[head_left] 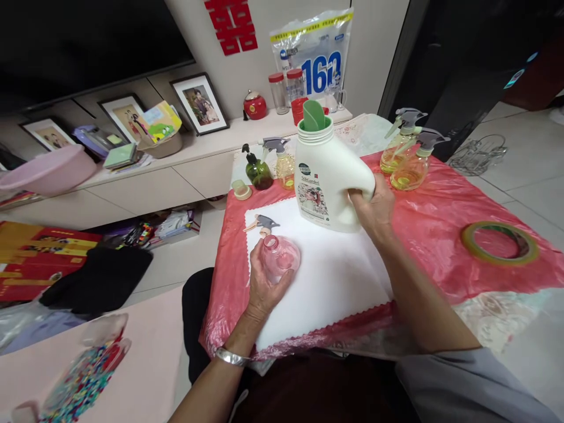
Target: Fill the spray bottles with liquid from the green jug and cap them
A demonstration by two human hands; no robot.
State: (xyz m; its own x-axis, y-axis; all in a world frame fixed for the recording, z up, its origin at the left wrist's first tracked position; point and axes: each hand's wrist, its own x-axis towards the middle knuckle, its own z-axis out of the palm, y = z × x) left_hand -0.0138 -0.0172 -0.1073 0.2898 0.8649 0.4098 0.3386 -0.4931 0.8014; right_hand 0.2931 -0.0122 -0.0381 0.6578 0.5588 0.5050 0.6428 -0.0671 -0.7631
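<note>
We see the left hand point(264, 282) wrapped round a small pink bottle point(279, 255), open-necked, on the near-left part of the white mat point(335, 282). The right hand point(374, 205) is closed on the handle of the white jug point(326, 176), which stands upright at the mat's far edge; the fingers hide the handle. A grey sprayer head point(263, 223) lies just beyond the bottle. Jug label unreadable.

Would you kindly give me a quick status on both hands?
Left hand holds pink bottle, uncapped. Right hand has its grip on white jug handle, upright. Spray head lies beside bottle.
</note>
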